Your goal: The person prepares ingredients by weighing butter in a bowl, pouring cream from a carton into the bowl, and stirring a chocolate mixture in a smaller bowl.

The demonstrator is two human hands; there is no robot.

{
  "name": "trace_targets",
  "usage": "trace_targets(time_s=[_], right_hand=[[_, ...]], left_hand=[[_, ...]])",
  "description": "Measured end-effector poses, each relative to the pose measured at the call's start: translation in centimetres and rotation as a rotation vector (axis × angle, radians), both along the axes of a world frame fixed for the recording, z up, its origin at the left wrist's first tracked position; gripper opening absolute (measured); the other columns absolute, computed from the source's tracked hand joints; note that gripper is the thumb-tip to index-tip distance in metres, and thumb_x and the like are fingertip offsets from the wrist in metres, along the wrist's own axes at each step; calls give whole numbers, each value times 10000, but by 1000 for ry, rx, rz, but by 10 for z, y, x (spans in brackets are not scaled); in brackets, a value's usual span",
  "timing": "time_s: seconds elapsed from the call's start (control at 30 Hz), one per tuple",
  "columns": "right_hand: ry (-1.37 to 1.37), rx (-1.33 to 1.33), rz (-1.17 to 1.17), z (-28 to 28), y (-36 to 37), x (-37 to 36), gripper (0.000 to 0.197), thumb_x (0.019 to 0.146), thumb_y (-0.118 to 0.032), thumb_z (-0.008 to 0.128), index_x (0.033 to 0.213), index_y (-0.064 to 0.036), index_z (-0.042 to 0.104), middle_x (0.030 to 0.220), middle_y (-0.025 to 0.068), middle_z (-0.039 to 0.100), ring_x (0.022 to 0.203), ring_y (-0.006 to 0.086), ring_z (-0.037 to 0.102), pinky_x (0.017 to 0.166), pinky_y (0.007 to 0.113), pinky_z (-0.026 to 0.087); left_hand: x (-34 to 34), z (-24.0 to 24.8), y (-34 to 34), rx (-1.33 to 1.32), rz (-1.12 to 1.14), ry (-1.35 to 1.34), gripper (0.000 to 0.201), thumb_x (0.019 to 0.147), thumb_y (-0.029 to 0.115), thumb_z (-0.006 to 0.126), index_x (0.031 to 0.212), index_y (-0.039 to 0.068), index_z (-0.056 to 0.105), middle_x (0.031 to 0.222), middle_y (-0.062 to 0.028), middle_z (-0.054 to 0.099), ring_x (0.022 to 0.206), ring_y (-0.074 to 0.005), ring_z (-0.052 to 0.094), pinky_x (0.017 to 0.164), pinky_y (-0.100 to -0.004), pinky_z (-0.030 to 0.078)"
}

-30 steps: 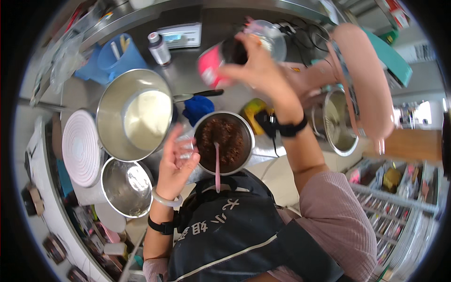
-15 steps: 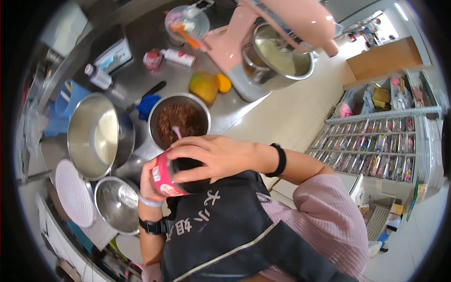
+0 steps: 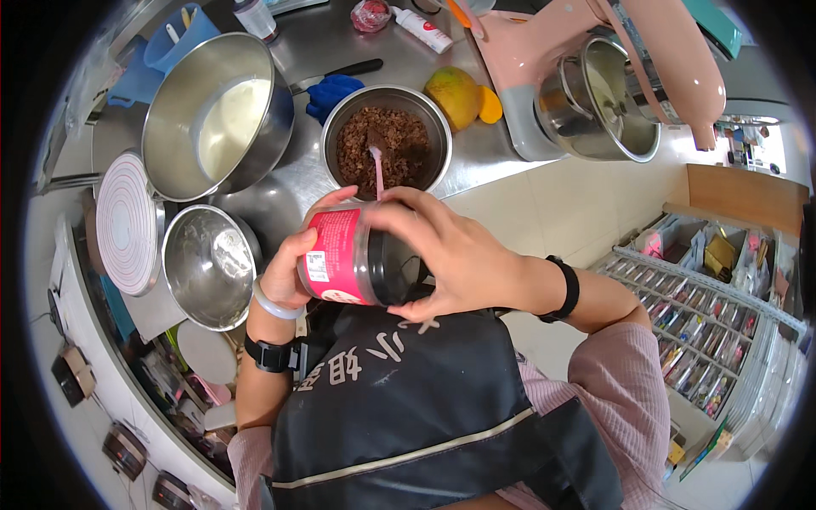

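The jar (image 3: 353,265), a dark container with a pink label, was held on its side above the near edge of the steel counter (image 3: 501,149), just short of the bowl of brown crumbs (image 3: 387,138). The left hand (image 3: 293,272) cupped the labelled base end from below; the right hand (image 3: 446,259) wrapped over the dark cap end, fingers closed round it. Both hands were clamped on the jar, close together. Judged as a lid-turning grip: it would go best with the left hand holding the body fixed while the right did the twisting, and with the jar tipped mouth-up first, since contents could spill onto the apron (image 3: 425,408) if the cap came free sideways. Whether the cap was tight or loose could not be told. A pink spatula (image 3: 376,166) stood in the crumbs. Toward the counter's left edge sat a large steel bowl of pale batter (image 3: 223,115) and an empty steel bowl (image 3: 208,265), with a white ribbed disc (image 3: 127,223) beside them. A pink stand mixer (image 3: 595,76) occupied the far right end, a yellow fruit (image 3: 452,95) next to it.
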State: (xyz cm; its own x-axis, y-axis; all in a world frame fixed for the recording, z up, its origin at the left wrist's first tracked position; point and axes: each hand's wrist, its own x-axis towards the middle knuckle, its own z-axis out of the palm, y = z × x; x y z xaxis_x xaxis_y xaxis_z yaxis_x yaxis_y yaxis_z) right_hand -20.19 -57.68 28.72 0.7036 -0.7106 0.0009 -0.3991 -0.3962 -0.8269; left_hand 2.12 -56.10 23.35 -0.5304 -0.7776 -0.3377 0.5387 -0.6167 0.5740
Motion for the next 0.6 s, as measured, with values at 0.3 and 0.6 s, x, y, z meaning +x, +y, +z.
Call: trace_targets(time_s=[0.3,0.6], right_hand=[[-97,-269,-14,-28,-32,-48,503,644,-202,744,1065,-158,472,1211,155,372,1152,382,405,944,448,367],[-151,-250,-844,-233,-41,-101,912,574,-215,828,1213,14,219,1251,234,333,1125,305,397,980,378,306]], left_hand=[[25,-39,15,310,69,496,800,751,470,472,1413,137,169,1289,-263,380,1072,-416,472,689,-477,513],[40,-89,14,431,335,587,654,816,482,445,1353,130,326,1364,-185,340,1205,-353,382,976,-518,323]])
